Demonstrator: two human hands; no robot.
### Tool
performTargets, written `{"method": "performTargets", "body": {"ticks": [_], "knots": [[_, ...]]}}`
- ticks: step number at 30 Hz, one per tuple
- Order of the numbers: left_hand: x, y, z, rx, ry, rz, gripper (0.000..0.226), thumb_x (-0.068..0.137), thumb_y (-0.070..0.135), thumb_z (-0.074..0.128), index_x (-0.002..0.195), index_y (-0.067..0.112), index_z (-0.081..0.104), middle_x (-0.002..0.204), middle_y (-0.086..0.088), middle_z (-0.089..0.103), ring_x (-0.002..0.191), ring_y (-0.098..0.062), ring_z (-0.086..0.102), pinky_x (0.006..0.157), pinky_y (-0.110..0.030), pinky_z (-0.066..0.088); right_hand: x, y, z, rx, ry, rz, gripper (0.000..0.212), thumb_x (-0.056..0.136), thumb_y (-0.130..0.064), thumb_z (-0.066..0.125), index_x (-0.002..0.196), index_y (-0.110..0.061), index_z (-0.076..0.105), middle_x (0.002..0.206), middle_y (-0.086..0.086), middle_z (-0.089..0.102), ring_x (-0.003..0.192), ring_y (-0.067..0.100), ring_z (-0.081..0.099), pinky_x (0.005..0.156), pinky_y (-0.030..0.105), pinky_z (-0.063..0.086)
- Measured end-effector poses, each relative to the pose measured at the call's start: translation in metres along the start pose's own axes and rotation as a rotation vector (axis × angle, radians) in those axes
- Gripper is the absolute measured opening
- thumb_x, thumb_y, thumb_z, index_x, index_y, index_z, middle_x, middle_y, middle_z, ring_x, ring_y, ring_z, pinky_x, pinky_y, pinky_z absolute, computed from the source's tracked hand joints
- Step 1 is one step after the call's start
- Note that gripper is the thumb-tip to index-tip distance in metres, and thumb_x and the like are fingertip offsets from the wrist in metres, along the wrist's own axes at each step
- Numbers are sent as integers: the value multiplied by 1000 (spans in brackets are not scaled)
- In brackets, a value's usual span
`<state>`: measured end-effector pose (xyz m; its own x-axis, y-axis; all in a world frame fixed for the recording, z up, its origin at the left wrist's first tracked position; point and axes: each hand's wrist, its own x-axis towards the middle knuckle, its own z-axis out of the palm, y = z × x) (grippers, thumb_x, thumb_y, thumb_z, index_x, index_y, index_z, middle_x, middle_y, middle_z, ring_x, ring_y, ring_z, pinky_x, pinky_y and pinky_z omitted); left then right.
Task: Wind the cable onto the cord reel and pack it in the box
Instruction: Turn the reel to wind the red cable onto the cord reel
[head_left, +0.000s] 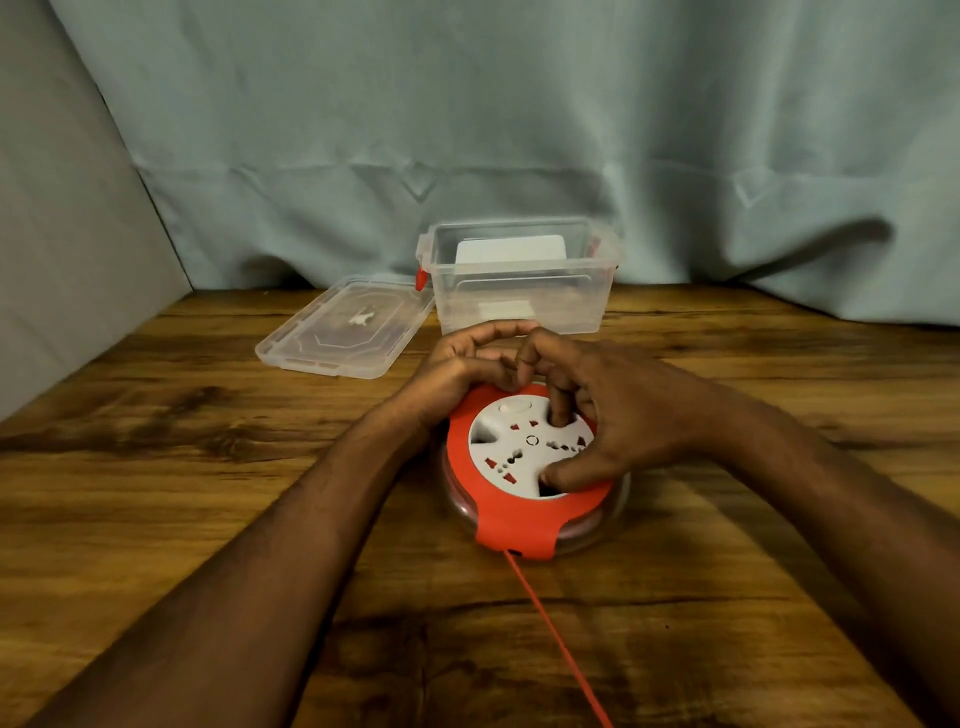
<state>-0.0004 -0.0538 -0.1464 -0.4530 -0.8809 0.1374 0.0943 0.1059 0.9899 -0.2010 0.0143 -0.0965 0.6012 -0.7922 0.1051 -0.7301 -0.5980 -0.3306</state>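
A round cord reel with a red frame and a white socket face lies flat on the wooden table. A red cable runs out of its near edge toward the bottom of the view. My left hand grips the reel's far left rim. My right hand rests on the white face, with a finger and the thumb pressed into its recesses. A clear plastic box with red latches stands open just behind the reel.
The box's clear lid lies flat on the table to the left of the box. A white card shows inside the box. A pale blue cloth hangs behind the table, and a grey panel closes the left side.
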Motion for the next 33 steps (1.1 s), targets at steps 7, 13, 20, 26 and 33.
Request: {"method": "performTargets", "body": {"ticks": [7,13,20,26,33], "knots": [[-2,3,1,-5,31,-4,61,81,-22,49,136,3,58,101,-17,74,93,-30,71,82,-33,59,2,-9,8,-180,118,2,50,64,-71,82,84,-37,53,68,-17,58,63,-2,54,56,16,30],[-2,5,1,-2,39,-26,57,83,-20,48,134,5,59,102,-10,77,88,-20,76,74,-27,60,6,-13,17,-208,190,65,56,64,-76,74,57,-23,56,55,-12,55,59,5,51,57,26,31],[-2,3,1,39,51,8,55,83,-18,50,133,2,59,99,-12,76,89,-21,74,77,-27,60,9,-23,23,-97,198,108,57,77,-64,76,48,-23,50,49,-13,54,80,7,72,71,29,49],[-2,1,0,83,54,40,48,86,-11,53,131,5,62,111,-27,72,97,-29,73,80,-31,61,1,-3,6,34,209,-87,34,77,-25,83,97,-35,58,80,-24,67,60,4,59,54,13,39],[-3,2,0,105,10,28,45,87,-11,53,126,10,64,110,-15,75,95,-22,75,77,-27,59,-2,13,-1,-2,58,-92,65,72,-22,85,123,-36,49,113,-29,68,77,2,59,59,13,40]]}}
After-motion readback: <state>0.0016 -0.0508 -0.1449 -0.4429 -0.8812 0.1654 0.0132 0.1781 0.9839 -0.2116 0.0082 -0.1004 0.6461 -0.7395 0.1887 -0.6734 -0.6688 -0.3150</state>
